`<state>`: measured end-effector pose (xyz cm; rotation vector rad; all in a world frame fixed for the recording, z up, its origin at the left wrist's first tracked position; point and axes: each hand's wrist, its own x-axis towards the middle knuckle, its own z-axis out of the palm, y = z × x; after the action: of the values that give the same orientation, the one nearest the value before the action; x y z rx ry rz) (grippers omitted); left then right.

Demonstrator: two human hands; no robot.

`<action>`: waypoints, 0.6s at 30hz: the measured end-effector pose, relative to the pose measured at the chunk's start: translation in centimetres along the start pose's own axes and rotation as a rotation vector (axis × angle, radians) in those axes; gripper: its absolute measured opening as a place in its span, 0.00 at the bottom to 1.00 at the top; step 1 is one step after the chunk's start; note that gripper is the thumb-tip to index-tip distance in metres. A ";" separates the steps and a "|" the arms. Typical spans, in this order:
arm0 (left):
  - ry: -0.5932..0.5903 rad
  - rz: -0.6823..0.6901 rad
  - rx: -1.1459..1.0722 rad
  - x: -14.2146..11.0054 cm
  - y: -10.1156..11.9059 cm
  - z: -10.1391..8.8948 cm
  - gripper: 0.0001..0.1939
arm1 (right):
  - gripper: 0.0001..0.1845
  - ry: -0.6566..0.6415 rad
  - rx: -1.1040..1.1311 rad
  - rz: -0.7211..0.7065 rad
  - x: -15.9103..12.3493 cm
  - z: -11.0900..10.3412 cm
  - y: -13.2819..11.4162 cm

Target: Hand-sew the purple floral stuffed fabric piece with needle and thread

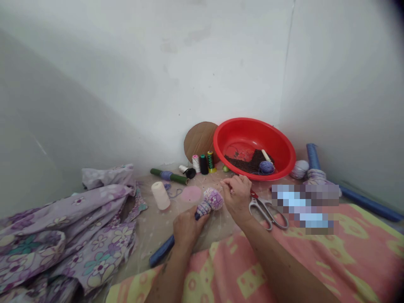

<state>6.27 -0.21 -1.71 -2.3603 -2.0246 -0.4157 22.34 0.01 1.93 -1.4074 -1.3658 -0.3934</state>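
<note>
Head view: your left hand (189, 227) closes around a blue tube (161, 251), and the floral-fabric bundle (213, 199) sits at the tube's upper end. Your right hand (236, 195) pinches its fingertips together just beside the bundle. The bundle looks soft and light, so take hold by the firmer tube.

one left hand (189, 229), one right hand (236, 195), one wrapped ball (212, 200), one red basin (252, 126), one pair of scissors (256, 214), one cardboard disc (198, 141), five thread spools (203, 164), three blue tubes (160, 251), one flowered cloth heap (69, 235), one pink and yellow blanket (347, 252)
</note>
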 end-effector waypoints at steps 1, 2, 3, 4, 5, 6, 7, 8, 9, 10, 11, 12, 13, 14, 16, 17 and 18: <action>-0.003 -0.004 0.000 0.0 0.1 -0.1 0.26 | 0.12 0.000 0.000 -0.003 0.0 -0.1 -0.1; -0.008 -0.008 0.000 -0.1 0.1 -0.2 0.26 | 0.12 0.003 0.001 -0.006 0.1 -0.2 -0.3; -0.013 -0.013 0.002 -0.1 0.2 -0.3 0.26 | 0.12 0.008 0.003 -0.009 0.1 -0.3 -0.4; -0.016 -0.019 0.003 -0.1 0.2 -0.3 0.26 | 0.12 0.015 0.006 -0.011 0.2 -0.4 -0.4; -0.021 -0.023 0.003 -0.1 0.3 -0.4 0.26 | 0.12 0.022 0.010 -0.010 0.2 -0.4 -0.5; -0.023 -0.025 0.003 -0.1 0.3 -0.3 0.26 | 0.12 0.026 0.015 -0.007 0.3 -0.4 -0.4; -0.024 -0.024 0.002 -0.1 0.2 -0.3 0.26 | 0.12 0.030 0.018 0.000 0.3 -0.3 -0.3; -0.023 -0.024 0.001 0.0 0.2 -0.3 0.26 | 0.12 0.035 0.022 0.011 0.3 -0.2 -0.1; -0.020 -0.025 -0.001 0.0 0.2 -0.2 0.26 | 0.11 0.038 0.024 0.027 0.4 -0.1 0.2; -0.019 -0.026 -0.004 0.0 0.1 -0.2 0.26 | 0.11 0.042 0.026 0.045 0.4 0.1 0.5; -0.019 -0.025 -0.007 0.0 0.1 -0.1 0.26 | 0.11 0.047 0.026 0.065 0.4 0.2 0.9; -0.019 -0.025 -0.010 0.0 0.0 -0.1 0.26 | 0.11 0.052 0.025 0.082 0.5 0.4 1.1; -0.021 -0.023 -0.014 0.0 0.0 -0.1 0.26 | 0.11 0.055 0.024 0.093 0.5 0.5 1.4; -0.024 -0.022 -0.017 0.0 -0.1 -0.1 0.27 | 0.11 0.055 0.024 0.096 0.5 0.6 1.6; -0.029 -0.018 -0.022 0.0 -0.1 -0.1 0.27 | 0.11 0.057 0.023 0.089 0.5 0.6 1.7; -0.028 -0.021 -0.022 0.0 -0.1 0.0 0.27 | 0.12 0.057 0.021 0.082 0.5 0.6 1.7; -0.028 -0.022 -0.022 0.0 -0.1 0.0 0.27 | 0.12 0.058 0.016 0.078 0.5 0.5 1.7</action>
<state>6.14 -0.14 -1.71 -2.3723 -2.0707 -0.4100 23.74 1.14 1.41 -1.4205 -1.2612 -0.3681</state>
